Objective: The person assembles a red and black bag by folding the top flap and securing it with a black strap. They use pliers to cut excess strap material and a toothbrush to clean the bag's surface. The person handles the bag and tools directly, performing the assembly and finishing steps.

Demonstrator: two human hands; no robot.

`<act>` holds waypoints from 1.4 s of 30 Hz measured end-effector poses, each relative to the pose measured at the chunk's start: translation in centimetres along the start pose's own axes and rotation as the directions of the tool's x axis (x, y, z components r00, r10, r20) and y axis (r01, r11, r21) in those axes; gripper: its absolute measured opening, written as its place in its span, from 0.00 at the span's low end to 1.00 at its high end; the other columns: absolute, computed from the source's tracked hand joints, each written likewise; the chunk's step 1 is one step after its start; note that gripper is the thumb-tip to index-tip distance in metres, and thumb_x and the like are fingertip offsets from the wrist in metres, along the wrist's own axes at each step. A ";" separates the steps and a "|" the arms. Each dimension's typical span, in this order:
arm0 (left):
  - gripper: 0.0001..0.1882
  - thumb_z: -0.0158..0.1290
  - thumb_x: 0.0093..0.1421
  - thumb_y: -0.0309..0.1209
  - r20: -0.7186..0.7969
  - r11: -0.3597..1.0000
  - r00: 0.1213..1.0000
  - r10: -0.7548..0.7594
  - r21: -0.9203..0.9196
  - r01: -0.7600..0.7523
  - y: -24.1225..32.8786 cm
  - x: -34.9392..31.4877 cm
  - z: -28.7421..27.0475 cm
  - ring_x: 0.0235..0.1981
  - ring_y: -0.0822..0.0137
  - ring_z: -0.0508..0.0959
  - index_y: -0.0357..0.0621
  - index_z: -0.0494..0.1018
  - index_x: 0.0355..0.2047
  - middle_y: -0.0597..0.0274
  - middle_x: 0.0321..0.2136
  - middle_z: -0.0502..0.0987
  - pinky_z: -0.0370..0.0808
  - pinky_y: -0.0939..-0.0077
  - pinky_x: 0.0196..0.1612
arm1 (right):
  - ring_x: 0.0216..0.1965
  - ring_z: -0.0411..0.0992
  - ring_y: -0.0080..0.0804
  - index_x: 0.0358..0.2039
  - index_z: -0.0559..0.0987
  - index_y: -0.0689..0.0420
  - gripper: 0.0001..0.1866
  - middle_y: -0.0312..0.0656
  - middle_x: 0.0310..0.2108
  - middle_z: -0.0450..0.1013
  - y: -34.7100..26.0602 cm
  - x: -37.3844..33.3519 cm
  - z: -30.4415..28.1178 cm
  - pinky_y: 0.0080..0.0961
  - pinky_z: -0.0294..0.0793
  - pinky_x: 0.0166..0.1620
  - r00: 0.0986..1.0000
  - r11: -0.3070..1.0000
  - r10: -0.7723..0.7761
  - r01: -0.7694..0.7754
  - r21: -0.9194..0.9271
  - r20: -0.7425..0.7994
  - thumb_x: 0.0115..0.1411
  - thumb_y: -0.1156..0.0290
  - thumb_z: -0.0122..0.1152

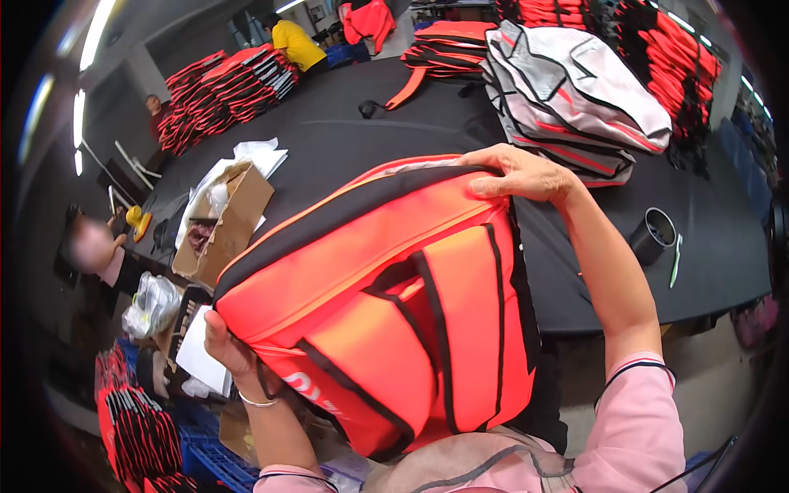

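the left hand (234,355) meets the orange bag (378,304) at its left corner, thumb up along the edge; its other fingers are mostly hidden, so i cannot tell whether they grip. a cardboard box (238,222) sits just beyond that corner. the bag tilts between the two hands, straps (472,296) toward the person, its long dark-banded side slanting up and away to the right hand (526,174), which clamps its far right corner, thumb in front. neither hand is nearer; both touch it. right of the bag stands a dark cup (652,237).
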State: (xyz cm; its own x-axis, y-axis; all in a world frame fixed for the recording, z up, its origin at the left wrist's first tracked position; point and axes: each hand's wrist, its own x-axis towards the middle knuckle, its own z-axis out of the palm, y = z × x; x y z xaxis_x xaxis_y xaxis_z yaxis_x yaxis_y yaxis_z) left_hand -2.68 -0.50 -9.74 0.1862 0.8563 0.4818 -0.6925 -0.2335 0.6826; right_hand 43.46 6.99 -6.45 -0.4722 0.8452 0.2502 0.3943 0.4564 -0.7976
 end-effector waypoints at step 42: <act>0.21 0.47 0.73 0.42 -0.193 0.762 0.939 0.283 0.640 -0.099 -5.7 6.7 1.8 0.26 0.81 0.73 0.39 0.79 0.31 0.70 0.27 0.78 0.70 0.84 0.33 | 0.25 0.62 0.12 0.29 0.71 0.48 0.13 0.24 0.23 0.63 -0.5 -6.5 2.7 0.14 0.62 0.30 0.755 0.641 0.246 0.343 0.687 -0.607 0.70 0.58 0.51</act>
State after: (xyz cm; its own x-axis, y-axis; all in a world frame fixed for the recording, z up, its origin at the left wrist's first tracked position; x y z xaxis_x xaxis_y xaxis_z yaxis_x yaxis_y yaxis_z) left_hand 3.83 5.76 -9.39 -0.1558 0.8271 0.5401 -0.1001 -0.5571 0.8244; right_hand 44.20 0.50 -9.12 0.2191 0.9196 0.3261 -0.4509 0.3919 -0.8020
